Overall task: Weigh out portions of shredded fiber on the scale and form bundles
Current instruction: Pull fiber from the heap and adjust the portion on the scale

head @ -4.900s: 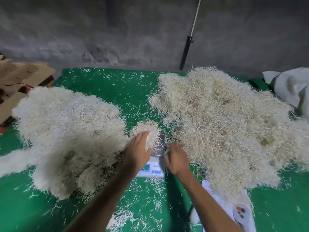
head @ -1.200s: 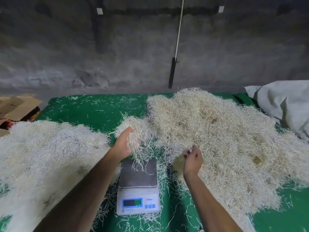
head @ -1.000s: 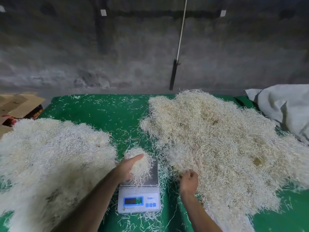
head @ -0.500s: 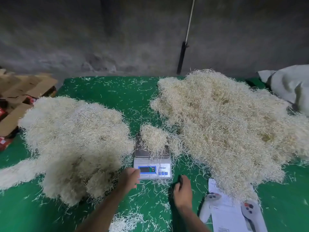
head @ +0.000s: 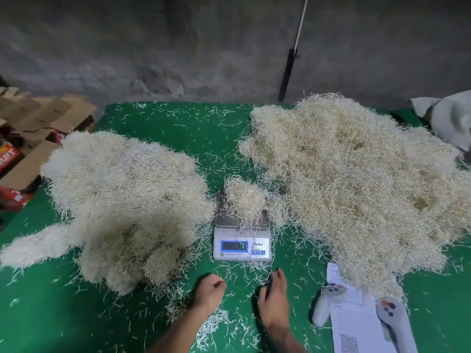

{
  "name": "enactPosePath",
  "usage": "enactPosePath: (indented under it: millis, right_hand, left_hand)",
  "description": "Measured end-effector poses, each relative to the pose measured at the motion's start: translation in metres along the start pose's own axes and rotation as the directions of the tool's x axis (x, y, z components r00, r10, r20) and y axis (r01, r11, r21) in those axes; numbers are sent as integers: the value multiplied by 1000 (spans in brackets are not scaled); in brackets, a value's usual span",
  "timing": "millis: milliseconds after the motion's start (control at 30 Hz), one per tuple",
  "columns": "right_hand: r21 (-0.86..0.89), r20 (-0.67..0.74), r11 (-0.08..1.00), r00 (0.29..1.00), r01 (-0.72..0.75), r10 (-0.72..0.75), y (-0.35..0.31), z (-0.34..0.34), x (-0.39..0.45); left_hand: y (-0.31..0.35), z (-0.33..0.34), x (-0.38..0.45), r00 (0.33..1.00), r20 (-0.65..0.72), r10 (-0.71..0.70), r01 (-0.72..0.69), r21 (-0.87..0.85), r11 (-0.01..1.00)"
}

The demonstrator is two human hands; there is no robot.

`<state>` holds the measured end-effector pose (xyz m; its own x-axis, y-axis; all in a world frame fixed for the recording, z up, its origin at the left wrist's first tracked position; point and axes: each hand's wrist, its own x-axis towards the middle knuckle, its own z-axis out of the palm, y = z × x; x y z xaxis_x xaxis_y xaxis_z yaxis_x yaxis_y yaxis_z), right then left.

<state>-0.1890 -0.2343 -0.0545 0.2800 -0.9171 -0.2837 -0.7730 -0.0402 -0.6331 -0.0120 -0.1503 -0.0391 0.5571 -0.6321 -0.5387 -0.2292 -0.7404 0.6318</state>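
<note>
A small white scale (head: pixel 241 247) stands mid-table on the green cloth (head: pixel 178 133), its display lit. A loose portion of shredded fiber (head: pixel 244 197) sits on its steel pan. A big pale fiber pile (head: pixel 122 200) lies to the left and a larger, yellower pile (head: pixel 356 187) to the right. My left hand (head: pixel 210 293) is in front of the scale, fingers loosely curled, holding nothing. My right hand (head: pixel 274 295) rests on the cloth beside it, fingers bent down, with no fiber in it. Both hands are apart from the scale.
Stray fiber bits litter the cloth. Two white controllers (head: pixel 327 301) (head: pixel 390 317) lie on printed paper sheets (head: pixel 356 327) at the lower right. Cardboard boxes (head: pixel 38 128) stand off the left edge, a grey-white sack (head: pixel 451 118) at the right. A pole (head: pixel 290 62) leans on the wall.
My left hand set a handful of fiber on the scale pan and let go. Both hands then drew back toward me, to the cloth in front of the scale.
</note>
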Motion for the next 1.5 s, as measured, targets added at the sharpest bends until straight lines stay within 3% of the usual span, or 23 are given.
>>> enactPosePath:
  millis: [133, 200, 333, 433, 533, 600, 667, 733, 833, 900, 1000, 1067, 1167, 1200, 1267, 1333, 1433, 1500]
  right_hand:
    - [-79, -128, 996, 991, 36, -46, -18, -2, 13]
    - [7, -212, 1000, 977, 28, -26, -34, -11, 33]
    - [318, -208, 943, 978, 94, -27, -83, -43, 81]
    - [405, -240, 900, 968, 163, -67, -122, -61, 109]
    - [511, -142, 846, 985, 154, -94, -150, -64, 124]
    - [488, -64, 863, 991, 133, -117, -161, -61, 129]
    - [537, 25, 838, 992, 92, -125, -167, -54, 134]
    - [563, 49, 823, 992, 71, -120, -173, -53, 139]
    - [614, -51, 778, 991, 131, -126, -184, -62, 154]
    - [616, -71, 768, 984, 172, -164, -194, -73, 163]
    - [608, -14, 750, 948, 260, -316, -218, -92, 168]
    - [536, -110, 762, 925, 364, -365, -232, -107, 172]
    - [512, -311, 757, 909, 406, -278, -253, -140, 182]
    - [528, -327, 747, 908, 405, -262, -263, -152, 185]
    - [592, -349, 688, 903, 420, -251, -281, -173, 191]
    - [600, -405, 642, 873, 477, -271, -295, -189, 196]
    - [574, -370, 658, 871, 487, -323, -280, -193, 204]
    - [634, -303, 694, 936, 340, -181, -238, -177, 210]
  left_hand:
    - [6, -2, 4, 993, 27, 112, -113, 40, 993]
    - [21, -13, 10, 982, -9, 187, -187, 11, 982]
    - [80, -50, 36, 901, -287, 325, -369, -115, 922]
    - [126, -78, 62, 858, -405, 317, -426, -215, 878]
    - [165, -97, 86, 904, -337, 264, -359, -261, 896]
    - [182, -100, 99, 957, -219, 190, -247, -270, 931]
    - [188, -97, 106, 993, -72, 98, -109, -170, 979]
    - [188, -90, 105, 994, 11, 106, -105, -69, 992]
    - [194, -80, 99, 985, -63, 163, -170, -149, 974]
    - [207, -80, 97, 986, -89, 138, -162, -386, 908]
    - [243, -93, 100, 982, 21, 187, -121, -691, 713]
    - [275, -105, 106, 979, 22, 204, -101, -815, 571]
    - [315, -122, 113, 992, -26, 121, -82, -870, 487]
    - [323, -124, 116, 989, -32, 146, -93, -896, 435]
    - [334, -126, 112, 973, -50, 227, -146, -892, 428]
    - [338, -119, 113, 977, -48, 207, -129, -908, 399]
    - [348, -121, 108, 988, 55, 146, 11, -958, 285]
    - [363, -139, 101, 982, 7, 187, -45, -961, 273]
